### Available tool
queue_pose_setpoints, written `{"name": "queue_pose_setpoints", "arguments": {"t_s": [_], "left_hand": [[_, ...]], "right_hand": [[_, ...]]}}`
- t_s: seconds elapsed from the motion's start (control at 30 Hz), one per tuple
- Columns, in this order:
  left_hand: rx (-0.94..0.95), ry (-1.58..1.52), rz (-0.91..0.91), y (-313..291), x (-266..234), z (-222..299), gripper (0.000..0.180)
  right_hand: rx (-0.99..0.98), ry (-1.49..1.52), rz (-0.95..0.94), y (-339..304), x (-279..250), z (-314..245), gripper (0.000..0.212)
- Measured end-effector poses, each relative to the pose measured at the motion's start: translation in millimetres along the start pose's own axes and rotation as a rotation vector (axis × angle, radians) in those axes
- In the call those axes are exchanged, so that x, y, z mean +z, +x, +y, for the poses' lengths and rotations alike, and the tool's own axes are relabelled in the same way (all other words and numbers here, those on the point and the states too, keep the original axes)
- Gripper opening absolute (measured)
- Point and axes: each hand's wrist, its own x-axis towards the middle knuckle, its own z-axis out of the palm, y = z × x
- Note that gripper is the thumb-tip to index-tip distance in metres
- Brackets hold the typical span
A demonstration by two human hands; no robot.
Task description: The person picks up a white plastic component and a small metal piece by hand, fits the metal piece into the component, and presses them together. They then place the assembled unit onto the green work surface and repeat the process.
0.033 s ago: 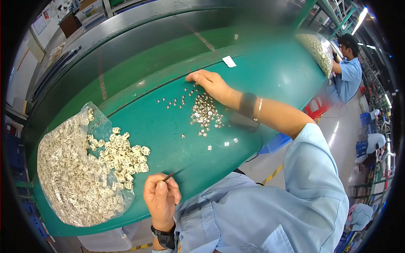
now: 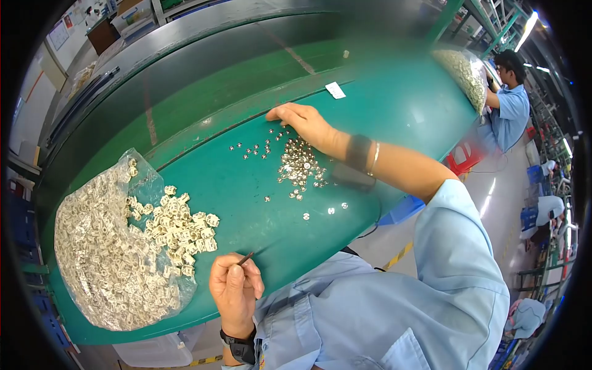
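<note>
My left hand (image 2: 235, 285), with a dark watch on its wrist, is closed around a thin dark stick-like tool (image 2: 246, 259) near the table's front edge. Just beyond it lies a heap of cream plastic parts (image 2: 179, 228), spilling from a large clear plastic bag (image 2: 117, 259) full of the same parts. My right hand (image 2: 306, 125) reaches to the far edge of the green table (image 2: 246, 203), fingers stretched leftward and bent down at the tips. Its palm side is hidden, and I see nothing held. Under and beside it spread many small shiny metal discs (image 2: 299, 163).
A green belt (image 2: 228, 92) runs along the table's far side. A white paper slip (image 2: 335, 90) lies near that edge. Farther right, a person in blue (image 2: 509, 105) works beside another bag of pale parts (image 2: 464, 77). A red stool (image 2: 465, 157) stands beyond the table.
My right hand has shifted slightly to the left at the far edge. My left hand and the tool are practically unmoved.
</note>
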Motion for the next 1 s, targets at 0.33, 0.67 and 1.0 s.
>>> {"name": "queue_pose_setpoints", "arguments": {"t_s": [0.33,0.67,1.0], "left_hand": [[0.011,-0.015,0.013,-1,-3,-2,0.021],[0.016,0.008,0.042,-2,-3,-3,0.024],[0.001,0.039,0.012,0,-4,-2,0.025]], "right_hand": [[0.096,0.318,-0.424,17,28,-29,0.04],[0.122,0.301,-0.536,57,60,-27,0.037],[0.081,0.221,-0.342,-6,-43,-29,0.035]]}}
